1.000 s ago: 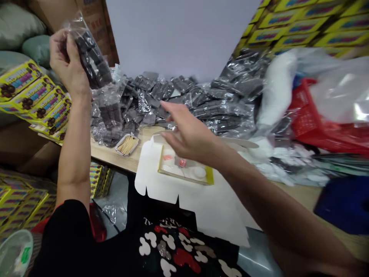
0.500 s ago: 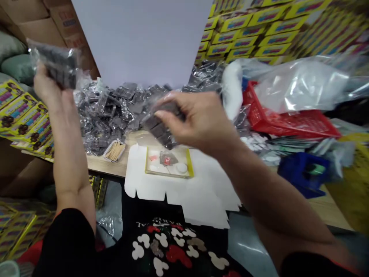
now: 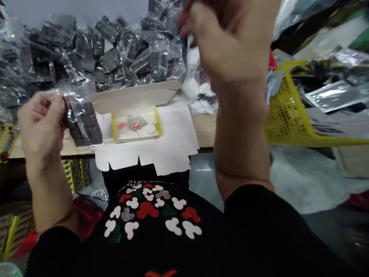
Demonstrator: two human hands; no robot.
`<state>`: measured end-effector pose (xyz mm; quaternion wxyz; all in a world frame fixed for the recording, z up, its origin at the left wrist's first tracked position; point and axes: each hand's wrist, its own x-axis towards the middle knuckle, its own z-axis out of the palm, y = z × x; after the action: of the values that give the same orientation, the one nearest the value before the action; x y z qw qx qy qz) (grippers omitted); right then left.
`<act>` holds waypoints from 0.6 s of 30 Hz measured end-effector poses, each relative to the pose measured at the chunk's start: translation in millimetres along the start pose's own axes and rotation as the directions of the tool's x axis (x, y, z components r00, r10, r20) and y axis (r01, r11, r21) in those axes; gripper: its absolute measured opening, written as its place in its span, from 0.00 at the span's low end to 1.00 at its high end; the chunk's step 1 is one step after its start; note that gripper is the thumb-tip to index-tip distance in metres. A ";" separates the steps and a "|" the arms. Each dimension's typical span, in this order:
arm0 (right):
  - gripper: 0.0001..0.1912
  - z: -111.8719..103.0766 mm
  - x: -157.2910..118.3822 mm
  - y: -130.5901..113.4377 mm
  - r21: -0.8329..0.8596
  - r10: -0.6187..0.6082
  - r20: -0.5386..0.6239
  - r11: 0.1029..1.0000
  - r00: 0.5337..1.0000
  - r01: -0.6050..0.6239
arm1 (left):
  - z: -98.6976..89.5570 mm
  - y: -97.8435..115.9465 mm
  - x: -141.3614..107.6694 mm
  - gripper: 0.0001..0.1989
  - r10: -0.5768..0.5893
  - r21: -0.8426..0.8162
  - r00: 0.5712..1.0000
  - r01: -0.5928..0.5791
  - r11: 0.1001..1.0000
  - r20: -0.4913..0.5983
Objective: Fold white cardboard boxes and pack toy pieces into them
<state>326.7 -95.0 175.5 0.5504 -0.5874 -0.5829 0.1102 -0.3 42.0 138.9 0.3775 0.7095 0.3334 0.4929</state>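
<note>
My left hand (image 3: 42,123) is closed in a pinch on the edge of a clear bag of dark grey-brown blocks (image 3: 83,121), held over the table's left part. My right hand (image 3: 230,42) is raised at the top, blurred and cut off by the frame edge. Its fingers look bent, but whether anything is in them is hidden. Between the hands sits a shallow yellow-edged box (image 3: 158,122) with a white round piece (image 3: 150,129) and a small clear bag with something red (image 3: 136,124). Under it lie white cardboard blanks (image 3: 175,142), with a raised flap behind.
A heap of similar bagged dark blocks (image 3: 115,57) spreads along the back. On the right stands a yellow perforated basket (image 3: 288,111) holding silvery packets (image 3: 337,96). Yellow printed boxes (image 3: 76,173) are stacked low on the left. The wooden table edge (image 3: 206,129) runs across the front.
My view has turned to the right and down. My left hand has come down with its bag towards the box. My right hand has risen; the bag it held no longer shows clearly.
</note>
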 end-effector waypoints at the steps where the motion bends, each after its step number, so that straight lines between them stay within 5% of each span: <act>1: 0.12 2.5 -22.6 -3.0 -0.022 -0.057 -0.062 0.998 0.996 0.056 | 5.7 -7.1 -6.1 0.25 -0.005 -0.001 1.000 0.005 1.000 -0.018; 3: 0.12 10.1 -61.0 4.1 -0.092 -0.080 -0.062 0.993 0.995 0.074 | 14.8 -21.5 -13.7 0.25 -0.011 0.013 0.998 0.012 1.000 -0.061; 5: 0.13 22.2 -90.0 26.3 -0.186 0.012 0.091 0.982 0.996 0.006 | 24.9 -32.8 -18.5 0.24 0.005 0.011 0.997 -0.004 1.000 -0.079; 10: 0.22 61.7 -139.8 84.1 -0.390 0.137 0.419 0.920 0.898 0.042 | 63.9 -46.8 -30.2 0.19 0.047 0.032 0.999 -0.047 0.998 -0.005; 15: 0.22 81.3 -167.5 94.2 -0.419 0.097 0.441 0.901 0.892 0.110 | 91.0 -58.4 -37.2 0.19 0.201 0.223 0.979 -0.191 0.956 -0.023; 18: 0.22 82.6 -173.4 95.4 -0.378 0.066 0.409 0.920 0.910 0.103 | 97.3 -66.6 -37.7 0.22 0.193 0.255 0.981 -0.190 0.948 0.014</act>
<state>265.4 -164.7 -17.8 0.2871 -0.6428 -0.7020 0.1080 74.5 22.9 42.2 0.2319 0.7784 0.3256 0.4840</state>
